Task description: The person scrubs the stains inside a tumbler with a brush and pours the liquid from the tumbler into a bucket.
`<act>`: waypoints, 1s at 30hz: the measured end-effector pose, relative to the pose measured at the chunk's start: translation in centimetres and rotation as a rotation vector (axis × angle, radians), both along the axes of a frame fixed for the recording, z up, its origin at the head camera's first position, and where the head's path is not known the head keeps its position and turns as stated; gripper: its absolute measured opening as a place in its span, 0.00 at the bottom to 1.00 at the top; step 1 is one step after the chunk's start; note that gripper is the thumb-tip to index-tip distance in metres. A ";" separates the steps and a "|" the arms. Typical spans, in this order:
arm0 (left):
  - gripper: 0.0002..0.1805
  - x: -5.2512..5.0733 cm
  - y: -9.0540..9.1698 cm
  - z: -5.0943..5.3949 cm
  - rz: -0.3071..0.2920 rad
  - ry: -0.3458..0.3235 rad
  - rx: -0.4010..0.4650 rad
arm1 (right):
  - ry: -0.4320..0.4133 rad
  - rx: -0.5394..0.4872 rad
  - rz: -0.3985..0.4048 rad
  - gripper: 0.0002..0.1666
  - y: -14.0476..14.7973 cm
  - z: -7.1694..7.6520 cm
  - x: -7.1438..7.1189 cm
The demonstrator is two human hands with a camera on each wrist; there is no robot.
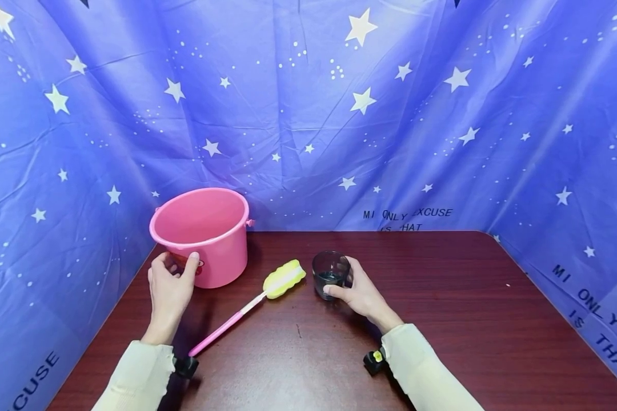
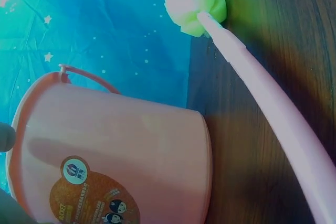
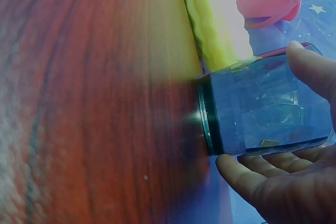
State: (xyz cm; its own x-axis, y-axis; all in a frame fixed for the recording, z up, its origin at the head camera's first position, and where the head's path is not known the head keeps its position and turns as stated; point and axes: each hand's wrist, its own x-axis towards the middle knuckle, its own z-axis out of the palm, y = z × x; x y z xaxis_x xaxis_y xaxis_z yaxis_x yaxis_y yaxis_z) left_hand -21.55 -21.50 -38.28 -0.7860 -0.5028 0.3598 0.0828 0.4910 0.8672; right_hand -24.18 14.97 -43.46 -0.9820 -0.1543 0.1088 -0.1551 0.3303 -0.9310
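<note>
On the near side of a pink bucket (image 1: 223, 260), my left hand (image 1: 171, 288) has its thumb and fingers spread apart. In the left wrist view a fingertip (image 2: 6, 137) shows by the bucket's rim; I cannot tell whether it touches. My right hand (image 1: 362, 291) holds a dark, see-through glass (image 1: 331, 274) upright, thumb on the near side and fingers around the far side. The glass (image 3: 262, 108) has its base at the tabletop in the right wrist view. Between the hands lies a cup brush with a yellow sponge head (image 1: 284, 279) and a pink handle (image 1: 221, 330).
The dark red wooden table (image 1: 468, 308) carries all these things. Blue cloth (image 1: 298, 114) with white stars hangs behind it and at both sides. A bucket handle (image 2: 92, 77) shows at the far side of the bucket in the left wrist view.
</note>
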 end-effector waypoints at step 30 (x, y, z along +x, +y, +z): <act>0.36 -1.4 -0.6 0.4 -0.013 -0.009 0.135 | -0.009 -0.004 -0.013 0.48 -0.1 0.1 0.1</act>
